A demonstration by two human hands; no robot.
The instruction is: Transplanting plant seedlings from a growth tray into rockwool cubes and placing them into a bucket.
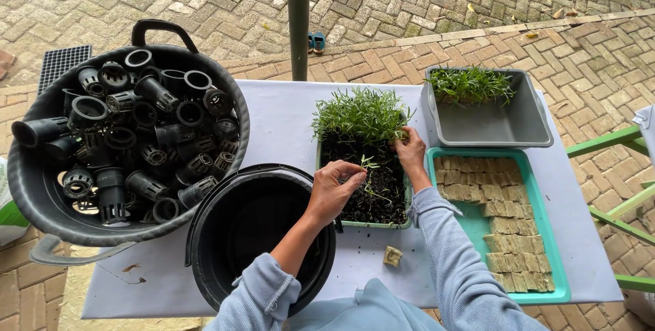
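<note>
Your table point(273, 126), covered in pale sheeting, stands on brick paving and carries everything. On its left edge sits the big dark tub point(41, 201) heaped with black net pots point(136, 133). Just right of it, touching its side, is an empty black bucket point(205, 235). On the right lies a teal tray point(552, 263) lined with rows of tan foam cubes point(501, 222), and behind it a grey bin point(498, 126) holding a few green seedlings. In the middle, between bucket and teal tray, is the green seedling tray point(368, 224) of dark soil, with a dense patch of green seedlings point(360, 114) at its far end. Your left hand point(334, 191) hovers over the soil, fingers pinched around one small seedling point(369, 163). Your right hand point(411, 150) rests at the edge of the dense patch, fingers narrowed among the stems; whether they grip one, you cannot tell. A single loose foam cube point(392, 256) lies on the table near you.
</note>
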